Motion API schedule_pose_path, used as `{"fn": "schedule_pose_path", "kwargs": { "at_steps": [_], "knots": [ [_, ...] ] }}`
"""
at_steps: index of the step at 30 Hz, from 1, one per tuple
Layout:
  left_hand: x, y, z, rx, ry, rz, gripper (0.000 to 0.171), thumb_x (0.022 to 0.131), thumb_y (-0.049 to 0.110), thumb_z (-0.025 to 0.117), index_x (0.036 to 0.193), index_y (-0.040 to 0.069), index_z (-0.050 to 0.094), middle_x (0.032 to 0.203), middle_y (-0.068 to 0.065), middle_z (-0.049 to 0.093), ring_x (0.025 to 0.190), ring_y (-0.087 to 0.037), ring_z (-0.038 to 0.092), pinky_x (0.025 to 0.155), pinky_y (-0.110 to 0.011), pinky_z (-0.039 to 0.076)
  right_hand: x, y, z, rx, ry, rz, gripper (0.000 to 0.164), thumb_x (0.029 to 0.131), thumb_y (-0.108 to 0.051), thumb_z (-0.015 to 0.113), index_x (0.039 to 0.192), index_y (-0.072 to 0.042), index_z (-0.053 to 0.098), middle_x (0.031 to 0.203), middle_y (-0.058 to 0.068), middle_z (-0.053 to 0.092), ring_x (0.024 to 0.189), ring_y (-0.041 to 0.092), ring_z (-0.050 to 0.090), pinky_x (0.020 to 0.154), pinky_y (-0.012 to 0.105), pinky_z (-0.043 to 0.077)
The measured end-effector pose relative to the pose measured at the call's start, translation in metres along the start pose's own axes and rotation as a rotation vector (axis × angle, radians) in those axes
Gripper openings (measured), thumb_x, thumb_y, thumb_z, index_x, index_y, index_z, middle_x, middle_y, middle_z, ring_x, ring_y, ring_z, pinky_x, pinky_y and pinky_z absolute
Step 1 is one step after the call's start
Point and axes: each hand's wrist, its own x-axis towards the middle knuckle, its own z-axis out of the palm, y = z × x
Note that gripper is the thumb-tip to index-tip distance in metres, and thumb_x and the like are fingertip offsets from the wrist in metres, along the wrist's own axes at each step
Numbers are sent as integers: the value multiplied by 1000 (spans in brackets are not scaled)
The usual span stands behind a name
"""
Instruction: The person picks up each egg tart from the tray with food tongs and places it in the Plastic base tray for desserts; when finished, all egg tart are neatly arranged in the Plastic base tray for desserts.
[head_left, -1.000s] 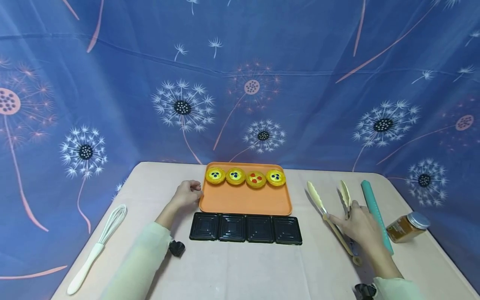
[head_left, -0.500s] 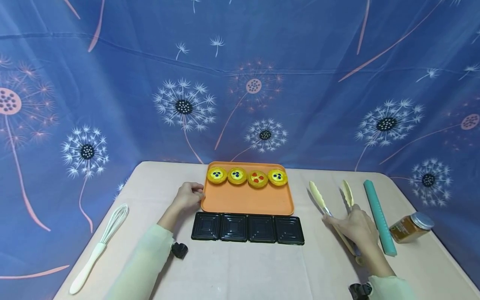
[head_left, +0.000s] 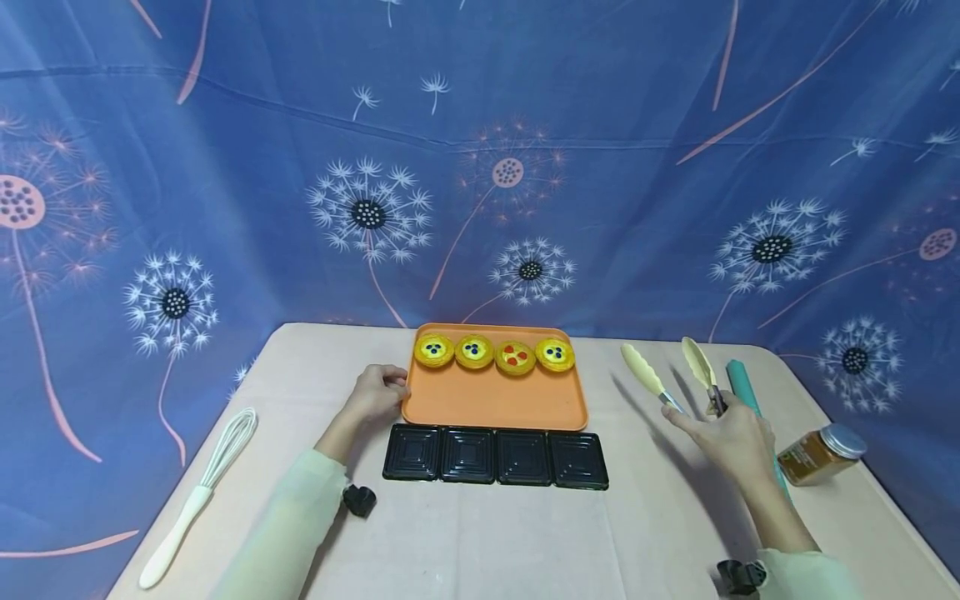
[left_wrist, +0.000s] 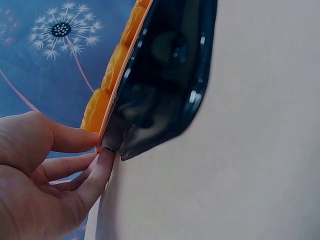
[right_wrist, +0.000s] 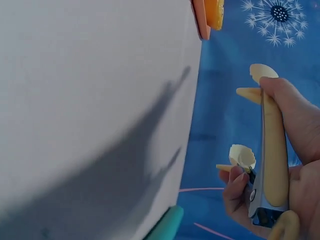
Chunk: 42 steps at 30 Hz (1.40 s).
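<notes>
My left hand [head_left: 372, 393] pinches the left edge of the orange tray [head_left: 487, 403]; the left wrist view shows thumb and fingertips [left_wrist: 104, 162] at its rim. Along the tray's back lie several yellow tarts [head_left: 433, 351], one with red toppings, the others with dark blue dots. A black tray [head_left: 495, 457] with square compartments sits right in front of the orange one. My right hand [head_left: 731, 442] grips a pair of tongs [right_wrist: 273, 150], raised above the table with its cream tips [head_left: 642, 369] spread apart. The palm side of the tongs is partly hidden by the hand.
A white whisk [head_left: 197, 496] lies at the left. Beyond my right hand are a teal rod [head_left: 742, 385], partly covered by the hand, and a silver-lidded jar [head_left: 817, 454] of brown contents on its side. A blue dandelion-print cloth [head_left: 480, 208] hangs behind the table.
My right hand has taken hold of the tongs and lifted them off the table, their shadow now apart from them. The left hand stays at the tray's edge.
</notes>
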Motion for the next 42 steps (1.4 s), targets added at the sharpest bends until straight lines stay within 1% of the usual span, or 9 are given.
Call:
{"fn": "schedule_pose_path", "kwargs": {
  "at_steps": [3, 7, 10, 13, 18, 27, 30, 34, 42],
  "knots": [
    [0, 1, 0, -4, -1, 5, 35, 81, 3, 64, 115, -6, 61, 94, -13, 62, 80, -19, 58, 66, -25, 51, 2, -4, -6, -14, -11, 12, 84, 66, -71, 67, 110, 1, 59, 79, 19, 63, 72, 39, 57, 56, 43, 38],
    [0, 2, -1, 2, 1, 8, 35, 81, 3, 64, 114, -6, 61, 93, -13, 63, 80, -19, 58, 66, -26, 50, 6, -10, -12, -27, -34, -19, 108, 67, -72, 65, 133, 10, 43, 102, 30, 63, 73, 40, 58, 51, 37, 38],
    [0, 2, -1, 5, 2, 2, 34, 82, 4, 64, 114, -6, 61, 93, -13, 63, 80, -19, 58, 66, -26, 50, 10, -15, -16, -36, -28, -87, 98, 68, -70, 66, 126, 7, 52, 95, 26, 63, 65, 32, 56, 48, 33, 36],
    [-1, 2, -1, 1, -1, -5, 34, 82, 4, 63, 115, -5, 61, 93, -13, 63, 80, -19, 59, 65, -26, 50, 16, -23, -18, -50, -7, -199, 74, 67, -66, 70, 100, -1, 61, 75, 14, 56, 61, 25, 47, 49, 31, 32],
    [-1, 1, -2, -3, -3, -7, 34, 83, 4, 63, 115, -6, 61, 94, -13, 63, 80, -19, 59, 65, -26, 51, 31, -42, -16, -84, -23, -364, 60, 64, -65, 74, 78, -11, 53, 65, 3, 41, 57, 19, 33, 49, 30, 23],
    [-2, 1, -1, -34, -2, -6, 33, 81, 3, 64, 112, -6, 61, 93, -14, 63, 79, -19, 59, 65, -26, 51, 62, -69, 1, -62, -263, -416, 65, 60, -65, 76, 82, -6, 57, 61, 1, 40, 51, 15, 32, 45, 27, 24],
    [-1, -2, 0, -43, -6, -9, 33, 80, 3, 65, 112, -6, 62, 93, -13, 64, 77, -18, 59, 64, -25, 51, 69, -73, 9, -63, -325, -408, 79, 59, -65, 77, 101, 1, 64, 62, 2, 40, 49, 14, 30, 44, 27, 25],
    [2, -3, 1, -36, -6, -12, 33, 81, 4, 65, 113, -5, 62, 93, -12, 63, 78, -17, 59, 65, -24, 50, 75, -75, 18, -92, -373, -408, 102, 59, -65, 77, 128, 5, 53, 68, 6, 43, 48, 13, 27, 43, 28, 25],
    [2, -1, -1, -34, 5, -14, 34, 80, 3, 65, 113, -4, 62, 92, -11, 63, 79, -18, 59, 67, -25, 50, 78, -78, 29, -123, -394, -467, 99, 60, -65, 77, 128, 4, 54, 108, 22, 63, 68, 19, 48, 52, 29, 33]
  ]
}}
